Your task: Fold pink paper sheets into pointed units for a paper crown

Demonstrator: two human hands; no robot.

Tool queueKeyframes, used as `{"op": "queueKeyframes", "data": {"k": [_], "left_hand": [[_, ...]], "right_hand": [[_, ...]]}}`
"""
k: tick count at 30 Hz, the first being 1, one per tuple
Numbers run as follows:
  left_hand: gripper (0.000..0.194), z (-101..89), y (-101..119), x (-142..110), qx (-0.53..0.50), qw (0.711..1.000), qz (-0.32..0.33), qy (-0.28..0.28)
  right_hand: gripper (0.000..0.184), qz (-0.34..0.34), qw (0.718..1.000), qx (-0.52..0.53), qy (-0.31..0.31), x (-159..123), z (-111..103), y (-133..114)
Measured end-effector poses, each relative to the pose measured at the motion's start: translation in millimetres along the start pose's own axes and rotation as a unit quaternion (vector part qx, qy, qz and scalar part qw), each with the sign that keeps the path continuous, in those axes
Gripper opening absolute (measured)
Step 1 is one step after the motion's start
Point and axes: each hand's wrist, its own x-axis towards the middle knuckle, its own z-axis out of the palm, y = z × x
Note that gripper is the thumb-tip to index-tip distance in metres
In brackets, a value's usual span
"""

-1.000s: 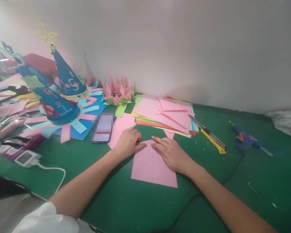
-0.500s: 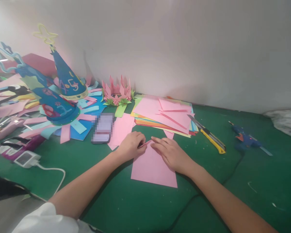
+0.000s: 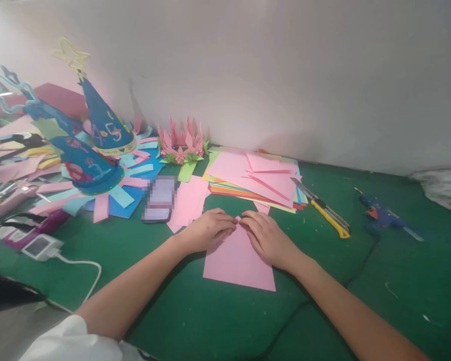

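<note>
A sheet of pink paper [image 3: 239,271] lies on the green table in front of me. My left hand [image 3: 212,228] is closed at its upper left edge, fingers bent and fingertips pinching the paper. From the other side, my right hand [image 3: 266,238] presses its closed fingers on the upper right edge. The fingertips of both hands nearly meet at the top, where a small folded bit of the paper shows between them. Fingers hide most of that top edge, and the thumbs are hard to make out.
Beyond my hands lies a stack of coloured paper [image 3: 229,170]. A yellow utility knife [image 3: 328,215] and a blue glue gun [image 3: 385,210] lie to the right. A phone [image 3: 160,198], a pink paper crown [image 3: 182,143], blue cone hats [image 3: 107,123] and a white charger [image 3: 43,246] stand leftward.
My left hand has slid slightly right, its fingers flattening from a raised pinch along the top edge. My right fingertips have shifted a little right. The paper has barely moved.
</note>
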Motion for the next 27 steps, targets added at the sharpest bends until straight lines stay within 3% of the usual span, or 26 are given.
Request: {"op": "queueKeyframes", "data": {"k": [4,11,19,23,27], "left_hand": [[0.025,-0.4,-3.7,-0.7,0.029,0.999,-0.018,0.0],[0.034,0.3,-2.7,-3.6,0.102,0.989,-0.086,-0.065],[0.035,0.2,1.1,-5.3,0.106,0.986,-0.097,-0.083],[0.023,-2.4,3.3,-5.2,0.082,0.989,-0.097,-0.072],[0.024,-2.5,4.5,-5.8,0.084,0.989,-0.11,-0.046]], "right_hand": [[0.027,0.001,1.0,0.005,-0.006,0.0,-0.7,-0.7],[0.025,0.003,1.0,0.009,-0.009,0.3,-1.0,-1.8],[0.025,0.007,1.0,0.019,-0.003,1.6,-1.4,-2.0],[0.027,0.034,0.999,0.022,0.007,0.8,-2.2,-1.5],[0.027,0.053,0.998,0.021,0.017,0.0,-2.7,-0.6]]}}
